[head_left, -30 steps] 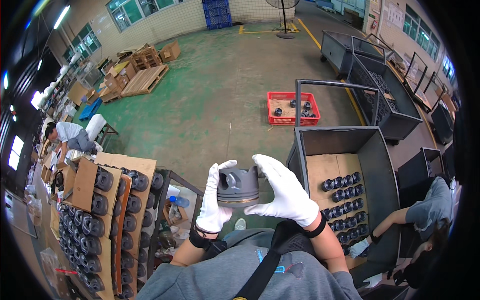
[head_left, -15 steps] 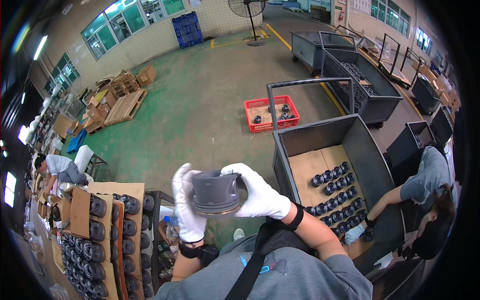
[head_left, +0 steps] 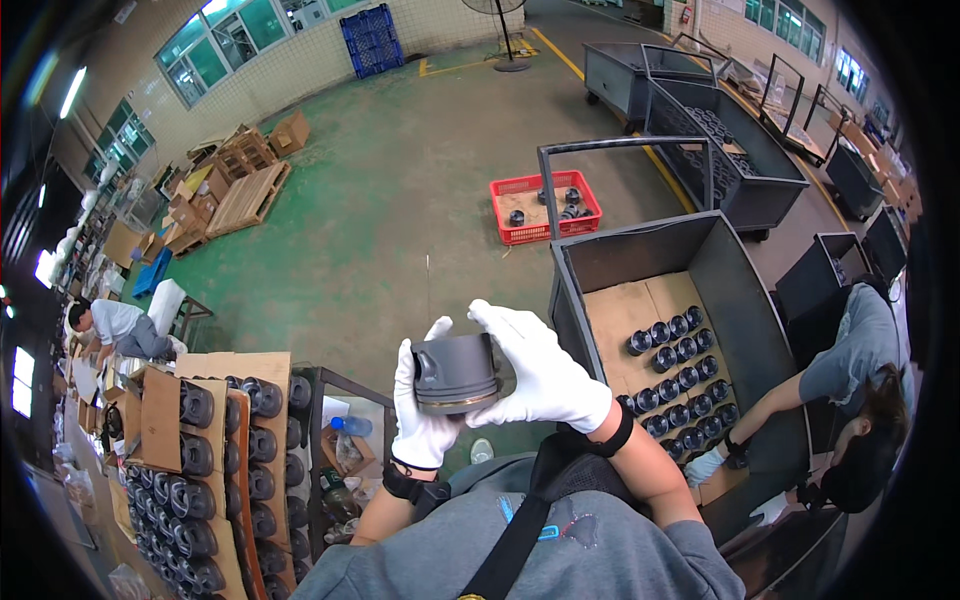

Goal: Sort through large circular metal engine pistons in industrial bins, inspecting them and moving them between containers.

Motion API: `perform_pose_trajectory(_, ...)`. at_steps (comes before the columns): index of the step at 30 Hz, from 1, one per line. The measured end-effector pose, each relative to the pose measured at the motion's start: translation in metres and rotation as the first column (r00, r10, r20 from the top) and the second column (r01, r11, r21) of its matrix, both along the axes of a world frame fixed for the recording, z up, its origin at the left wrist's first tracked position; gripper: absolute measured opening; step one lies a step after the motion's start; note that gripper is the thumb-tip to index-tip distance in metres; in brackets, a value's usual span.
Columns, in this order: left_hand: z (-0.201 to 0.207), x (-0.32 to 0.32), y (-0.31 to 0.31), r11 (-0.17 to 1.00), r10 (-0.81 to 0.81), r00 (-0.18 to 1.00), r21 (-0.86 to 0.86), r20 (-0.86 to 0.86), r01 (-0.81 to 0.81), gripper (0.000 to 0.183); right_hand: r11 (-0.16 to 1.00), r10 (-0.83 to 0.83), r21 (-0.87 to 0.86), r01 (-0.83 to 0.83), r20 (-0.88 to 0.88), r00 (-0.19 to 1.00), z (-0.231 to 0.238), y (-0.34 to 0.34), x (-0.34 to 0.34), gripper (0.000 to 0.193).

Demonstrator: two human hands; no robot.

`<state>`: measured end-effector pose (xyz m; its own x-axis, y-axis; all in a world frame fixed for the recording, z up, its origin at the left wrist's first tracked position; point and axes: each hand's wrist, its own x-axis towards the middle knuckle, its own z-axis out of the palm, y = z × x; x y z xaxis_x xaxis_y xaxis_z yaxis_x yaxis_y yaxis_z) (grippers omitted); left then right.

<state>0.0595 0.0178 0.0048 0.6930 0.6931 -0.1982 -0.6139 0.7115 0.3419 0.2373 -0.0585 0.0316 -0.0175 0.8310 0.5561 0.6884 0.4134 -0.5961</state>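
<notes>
Hands [head_left: 548, 378] grip a grey piston [head_left: 452, 375], red crate [head_left: 522, 235] ahead, dark cart [head_left: 660, 256] right, piston rows [head_left: 196, 455] left.

The right side of the piston [head_left: 455, 375] is partly hiding behind the right hand [head_left: 545, 375], and its far face is lying out of sight. Behind the piston, the fingers of the left hand [head_left: 425, 425] are partly disappearing. Below it, the grey shirt [head_left: 450, 550] is covering the legs and running off the lower edge. To the piston's left, that edge is cutting off the stacked pistons [head_left: 195, 455], and a bent-over person [head_left: 125, 325] is appearing too small for the hands to be read. Far beyond the piston, the top edge is cropping the fan [head_left: 505, 38]. To its right, a co-worker's [head_left: 865, 335] legs are lying out of view.
</notes>
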Motion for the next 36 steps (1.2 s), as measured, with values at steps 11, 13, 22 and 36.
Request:
perform_pose_trajectory(11, 0.017, -0.018, 0.013, 0.970, 0.072, 0.978, 0.243, -0.194, -0.023, 0.072, 0.993, 0.081, -0.065, -0.094, -0.182, 0.980, -0.004, 0.009, -0.008, 0.100)
perform_pose_trajectory(13, 0.026, -0.025, 0.014, 0.941, 0.016, 0.995, 0.337, -0.096, 0.018, 0.076, 0.994, 0.060, -0.076, -0.081, -0.250, 0.966, -0.010, 0.011, -0.012, 0.091)
perform_pose_trajectory(22, 0.017, -0.023, 0.026, 0.892, 0.276, 0.956, 0.344, 0.096, -0.292, 0.062, 0.943, 0.086, 0.328, -0.047, -0.106, 0.991, -0.008, 0.033, -0.025, 0.066)
perform_pose_trajectory(36, -0.009, -0.020, 0.065, 0.962, -0.260, 0.940, -0.024, 0.222, 0.272, 0.080, 0.979, -0.108, 0.166, 0.117, -0.060, 0.992, -0.002, 0.025, -0.026, 0.087)
